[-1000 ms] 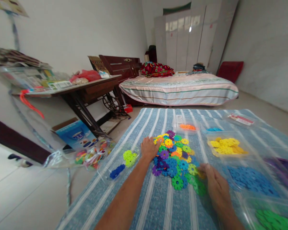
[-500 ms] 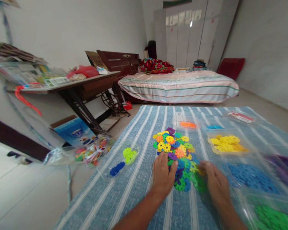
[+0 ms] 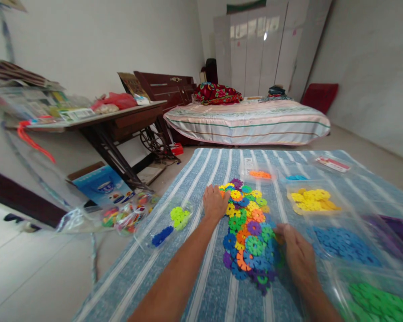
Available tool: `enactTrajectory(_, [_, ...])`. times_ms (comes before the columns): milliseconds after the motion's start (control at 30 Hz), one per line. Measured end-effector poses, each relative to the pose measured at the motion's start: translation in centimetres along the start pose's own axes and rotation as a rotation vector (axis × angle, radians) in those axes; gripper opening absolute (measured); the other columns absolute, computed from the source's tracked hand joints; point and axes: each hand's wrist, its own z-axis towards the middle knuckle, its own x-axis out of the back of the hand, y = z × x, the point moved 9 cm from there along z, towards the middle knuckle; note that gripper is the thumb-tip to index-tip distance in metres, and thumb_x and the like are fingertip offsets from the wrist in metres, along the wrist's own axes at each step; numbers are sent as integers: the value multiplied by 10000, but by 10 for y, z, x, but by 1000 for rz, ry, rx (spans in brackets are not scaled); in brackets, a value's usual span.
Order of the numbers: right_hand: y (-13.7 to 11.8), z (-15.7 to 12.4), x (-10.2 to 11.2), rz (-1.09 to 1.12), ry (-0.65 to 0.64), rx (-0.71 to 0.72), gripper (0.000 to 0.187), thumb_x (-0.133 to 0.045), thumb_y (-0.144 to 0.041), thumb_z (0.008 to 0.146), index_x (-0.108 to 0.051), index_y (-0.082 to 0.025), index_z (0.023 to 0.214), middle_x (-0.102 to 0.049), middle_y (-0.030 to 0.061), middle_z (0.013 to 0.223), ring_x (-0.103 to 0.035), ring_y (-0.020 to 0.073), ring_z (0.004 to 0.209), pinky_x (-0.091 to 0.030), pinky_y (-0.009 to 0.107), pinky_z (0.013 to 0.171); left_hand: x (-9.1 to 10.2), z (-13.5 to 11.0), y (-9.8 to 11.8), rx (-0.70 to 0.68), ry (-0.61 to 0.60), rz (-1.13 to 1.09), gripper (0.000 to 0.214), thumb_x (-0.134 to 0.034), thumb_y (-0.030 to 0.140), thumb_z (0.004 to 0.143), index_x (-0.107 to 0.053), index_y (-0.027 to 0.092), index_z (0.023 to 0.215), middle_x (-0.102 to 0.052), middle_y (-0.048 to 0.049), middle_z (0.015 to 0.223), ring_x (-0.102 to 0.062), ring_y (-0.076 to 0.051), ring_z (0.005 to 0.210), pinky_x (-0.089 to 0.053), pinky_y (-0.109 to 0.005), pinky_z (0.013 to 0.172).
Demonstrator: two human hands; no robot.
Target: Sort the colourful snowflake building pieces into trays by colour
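A heap of mixed-colour notched plastic discs, snowflake-shaped building pieces [image 3: 254,228], lies on the striped cloth. At the heap's far left edge rests my left hand [image 3: 215,203], fingers spread from the thumb, touching the outer discs. An orange disc shows beside its thumb. My right hand [image 3: 298,252] is at the heap's right side, its thumb and fingers pinched on a yellow disc [image 3: 280,238] that is mostly hidden. Just right of that hand stands a clear box of blue discs [image 3: 344,243].
Clear boxes hold yellow discs [image 3: 310,200], green discs [image 3: 379,300], purple discs [image 3: 398,232] and orange discs [image 3: 260,174]. On the left, a clear tray has lime discs [image 3: 180,218] and dark blue discs [image 3: 162,236]. A bed [image 3: 248,123] and a sewing table [image 3: 121,118] stand beyond.
My left hand has moved away from me, from the heap's middle to its far left edge. More discs show spread toward me. My right hand has stayed nearly in place.
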Motion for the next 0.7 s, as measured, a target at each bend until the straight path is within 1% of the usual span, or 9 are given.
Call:
enactTrajectory(67, [-3, 0, 1, -4, 13, 7, 603, -431, -680, 810, -710, -156, 910, -721, 100, 943, -638, 264, 938, -476, 385, 856, -9, 10, -1, 11, -28, -19, 385, -464, 402, 888, -578, 89, 1079, -604, -198, 1160, -502, -310, 1196, -381, -447, 1006])
enactTrajectory(133, [-6, -1, 3, -7, 26, 15, 604, -437, -685, 803, -716, -157, 893, -724, 102, 932, -642, 267, 929, -480, 385, 843, -15, 7, 8, -35, -55, -57, 336, -463, 385, 894, -595, 102, 1019, -638, -170, 1080, -557, -279, 1116, -415, -400, 967])
enactTrajectory(267, [-12, -1, 4, 3, 38, 39, 597, -444, -684, 801, -718, -160, 882, -724, 98, 911, -645, 259, 903, -485, 375, 821, -16, -17, 28, -138, -100, -172, 334, -373, 378, 937, -574, 145, 1067, -658, -106, 1075, -599, -194, 1025, -450, -302, 910])
enactTrajectory(333, [-14, -1, 4, 10, 42, 48, 594, -442, -684, 803, -714, -159, 861, -722, 94, 888, -645, 250, 880, -488, 366, 805, -12, -29, 30, -157, -134, -223, 341, -379, 393, 931, -575, 154, 1077, -673, -85, 1049, -624, -182, 965, -481, -288, 859])
enactTrajectory(400, [-15, -1, 4, 12, 42, 48, 595, -440, -687, 804, -710, -159, 845, -721, 92, 875, -645, 242, 861, -490, 356, 786, -5, -40, 25, -172, -162, -255, 337, -429, 404, 904, -585, 157, 1074, -681, -76, 1045, -634, -192, 956, -499, -303, 849])
enactTrajectory(500, [-14, -1, 3, 18, 35, 52, 594, -435, -689, 807, -707, -163, 858, -721, 89, 870, -646, 236, 846, -490, 350, 761, 22, -58, 14, -246, -137, -187, 344, -500, 377, 859, -587, 156, 1108, -613, -109, 1229, -563, -230, 1145, -450, -365, 978])
enactTrajectory(600, [-11, 0, 2, 28, 21, 54, 580, -432, -678, 817, -706, -171, 873, -721, 83, 876, -642, 236, 850, -481, 357, 766, 61, -78, 7, -362, -73, 56, 343, -523, 306, 840, -597, 132, 1127, -520, -150, 1352, -452, -269, 1278, -361, -416, 1072])
enactTrajectory(633, [-10, 0, 1, 27, 17, 54, 574, -429, -674, 822, -706, -174, 870, -720, 81, 887, -640, 235, 858, -477, 357, 772, 75, -82, 2, -354, -44, 166, 349, -530, 283, 832, -598, 120, 1133, -511, -164, 1357, -430, -290, 1294, -341, -435, 1081])
enactTrajectory(700, [-8, 1, 1, 22, 9, 51, 570, -421, -667, 832, -707, -176, 872, -717, 79, 908, -636, 233, 871, -472, 354, 778, 96, -85, -13, -264, -41, 387, 379, -550, 253, 812, -589, 100, 1156, -559, -182, 1294, -476, -321, 1241, -359, -464, 1047])
